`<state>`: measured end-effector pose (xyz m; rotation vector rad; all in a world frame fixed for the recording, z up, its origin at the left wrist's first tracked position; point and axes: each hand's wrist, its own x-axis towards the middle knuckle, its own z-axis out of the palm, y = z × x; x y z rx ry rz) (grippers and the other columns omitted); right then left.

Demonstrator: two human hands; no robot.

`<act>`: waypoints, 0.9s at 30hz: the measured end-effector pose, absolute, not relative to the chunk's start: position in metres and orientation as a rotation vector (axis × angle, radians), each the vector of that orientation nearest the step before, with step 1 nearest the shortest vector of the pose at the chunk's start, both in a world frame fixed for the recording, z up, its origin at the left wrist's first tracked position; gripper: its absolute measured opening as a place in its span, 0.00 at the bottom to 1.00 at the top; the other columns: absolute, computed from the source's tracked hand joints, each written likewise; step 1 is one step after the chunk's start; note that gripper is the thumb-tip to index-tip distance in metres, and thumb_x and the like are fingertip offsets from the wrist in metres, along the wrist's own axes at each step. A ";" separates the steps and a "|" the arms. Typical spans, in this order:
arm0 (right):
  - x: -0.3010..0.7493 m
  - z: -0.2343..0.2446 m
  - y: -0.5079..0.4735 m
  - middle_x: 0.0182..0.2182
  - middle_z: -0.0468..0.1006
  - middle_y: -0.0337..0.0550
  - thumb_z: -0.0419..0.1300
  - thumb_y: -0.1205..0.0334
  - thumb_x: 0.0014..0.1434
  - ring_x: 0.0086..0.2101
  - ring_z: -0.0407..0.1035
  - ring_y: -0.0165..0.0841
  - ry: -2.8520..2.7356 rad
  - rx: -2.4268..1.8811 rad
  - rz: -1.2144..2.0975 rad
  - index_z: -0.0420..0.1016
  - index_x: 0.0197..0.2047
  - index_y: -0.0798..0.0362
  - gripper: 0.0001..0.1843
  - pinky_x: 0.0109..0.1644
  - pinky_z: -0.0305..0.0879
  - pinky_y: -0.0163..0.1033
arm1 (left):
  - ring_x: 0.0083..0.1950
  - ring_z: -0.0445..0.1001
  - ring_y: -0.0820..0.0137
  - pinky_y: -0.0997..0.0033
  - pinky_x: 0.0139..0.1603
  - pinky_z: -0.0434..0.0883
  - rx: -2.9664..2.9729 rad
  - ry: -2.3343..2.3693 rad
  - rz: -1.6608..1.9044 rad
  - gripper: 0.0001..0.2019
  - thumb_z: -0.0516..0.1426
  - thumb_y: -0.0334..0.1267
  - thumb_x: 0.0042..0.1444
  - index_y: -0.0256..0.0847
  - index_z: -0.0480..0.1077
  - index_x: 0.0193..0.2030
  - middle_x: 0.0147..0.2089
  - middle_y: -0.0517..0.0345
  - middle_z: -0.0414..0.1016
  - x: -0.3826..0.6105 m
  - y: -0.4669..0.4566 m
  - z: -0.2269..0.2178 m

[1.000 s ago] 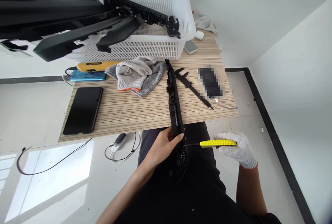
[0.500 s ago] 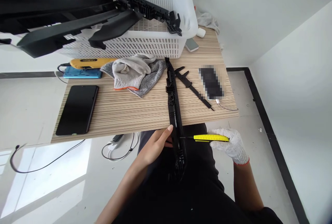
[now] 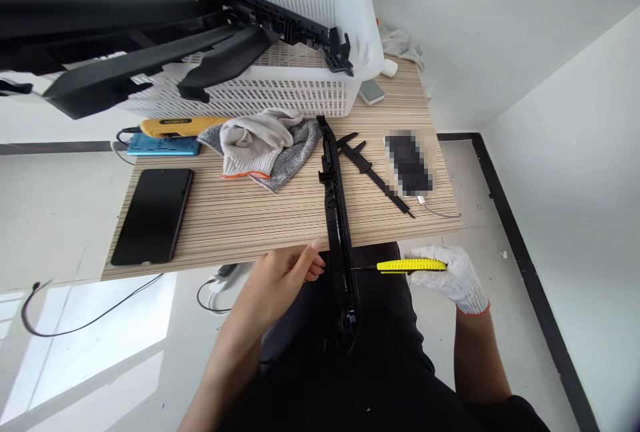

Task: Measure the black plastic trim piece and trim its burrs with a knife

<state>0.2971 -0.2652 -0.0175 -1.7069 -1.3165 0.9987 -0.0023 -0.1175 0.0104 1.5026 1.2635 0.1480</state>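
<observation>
A long black plastic trim piece [image 3: 337, 212] stretches from the tabletop down over my lap, its ribbed inner side showing. Just left of it, my left hand [image 3: 283, 275] is bare, with thumb out and fingers loosely bent; I see nothing in it and a small gap to the trim. In a white knit glove, my right hand [image 3: 454, 273] grips a yellow-handled tool [image 3: 411, 265]. The tool's thin dark shaft points left and meets the right edge of the trim; its tip cannot be made out. A black caliper [image 3: 373, 175] lies right of the trim.
Behind stands a white plastic basket [image 3: 300, 73] with several black plastic parts [image 3: 160, 59] sticking out to the left. Gloves [image 3: 257, 142], a yellow power tool [image 3: 180, 127], a black phone [image 3: 153, 215] and a blurred-out phone [image 3: 409, 162] lie on the striped table [image 3: 250, 219].
My left hand has let go of the trim and drawn back to the left. My right hand and the yellow-handled tool have shifted slightly right. The whole view has moved a little.
</observation>
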 end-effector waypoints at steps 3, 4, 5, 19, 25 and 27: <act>0.296 -0.017 -0.254 0.42 0.87 0.48 0.74 0.48 0.53 0.38 0.83 0.43 -1.302 -1.680 0.930 0.86 0.49 0.48 0.22 0.39 0.83 0.43 | 0.33 0.79 0.67 0.69 0.38 0.73 1.766 1.187 0.329 0.26 0.51 0.60 0.68 0.43 0.72 0.29 0.29 0.58 0.79 0.023 -0.094 0.040; 0.296 -0.017 -0.249 0.41 0.87 0.47 0.74 0.47 0.53 0.37 0.83 0.43 -1.318 -1.657 0.901 0.86 0.49 0.48 0.22 0.39 0.83 0.44 | 0.33 0.78 0.68 0.70 0.37 0.73 1.846 1.130 0.384 0.24 0.52 0.58 0.68 0.43 0.72 0.30 0.29 0.58 0.80 0.036 -0.086 0.049; 0.296 -0.016 -0.243 0.40 0.87 0.47 0.74 0.46 0.53 0.36 0.83 0.43 -1.352 -1.637 0.873 0.86 0.49 0.48 0.23 0.39 0.83 0.44 | 0.33 0.78 0.69 0.70 0.37 0.72 1.926 1.063 0.424 0.21 0.52 0.55 0.69 0.43 0.73 0.33 0.31 0.58 0.80 0.050 -0.079 0.057; 0.318 -0.011 -0.209 0.36 0.86 0.43 0.76 0.49 0.50 0.30 0.80 0.36 -1.429 -1.664 0.932 0.87 0.47 0.45 0.22 0.33 0.80 0.38 | 0.47 0.79 0.66 0.69 0.46 0.73 2.323 0.871 0.547 0.09 0.52 0.39 0.71 0.42 0.72 0.49 0.47 0.54 0.79 0.082 -0.039 0.052; 0.315 -0.012 -0.209 0.36 0.86 0.42 0.75 0.52 0.51 0.27 0.79 0.32 -1.339 -1.671 1.016 0.86 0.49 0.47 0.21 0.33 0.80 0.37 | 0.60 0.74 0.56 0.61 0.56 0.72 2.861 0.480 0.107 0.23 0.56 0.30 0.64 0.43 0.67 0.66 0.62 0.46 0.72 0.178 0.025 0.060; 0.313 -0.013 -0.210 0.34 0.85 0.40 0.76 0.53 0.51 0.25 0.77 0.31 -1.301 -1.668 1.018 0.86 0.48 0.47 0.21 0.31 0.78 0.35 | 0.63 0.72 0.53 0.61 0.56 0.71 2.883 0.393 -0.165 0.35 0.62 0.33 0.58 0.50 0.60 0.72 0.67 0.46 0.67 0.205 0.047 0.056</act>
